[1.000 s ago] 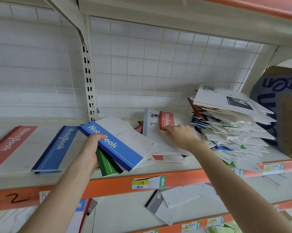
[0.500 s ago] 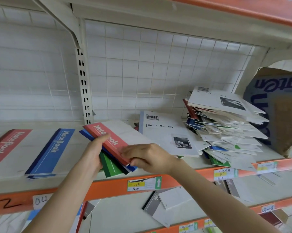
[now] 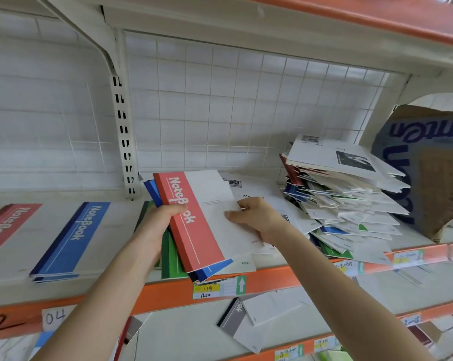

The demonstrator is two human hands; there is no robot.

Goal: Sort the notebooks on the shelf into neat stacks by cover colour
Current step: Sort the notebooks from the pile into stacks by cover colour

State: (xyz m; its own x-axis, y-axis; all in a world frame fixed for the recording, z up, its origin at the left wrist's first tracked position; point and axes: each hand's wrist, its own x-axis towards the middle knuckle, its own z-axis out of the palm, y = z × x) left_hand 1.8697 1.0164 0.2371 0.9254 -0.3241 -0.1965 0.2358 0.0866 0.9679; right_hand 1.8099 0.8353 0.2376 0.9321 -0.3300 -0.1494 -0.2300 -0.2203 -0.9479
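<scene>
left hand [image 3: 156, 226] grips mixed notebook bundle [image 3: 172, 259] | right hand [image 3: 256, 220] pinches red notebook [image 3: 194, 238] edge on top

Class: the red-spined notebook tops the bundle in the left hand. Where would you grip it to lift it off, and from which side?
Probably pinch the red notebook at its white right edge, coming from the right. The left hand has its thumb across the red spine, so that side is taken; the white edge is free, and the right hand is there.
</scene>
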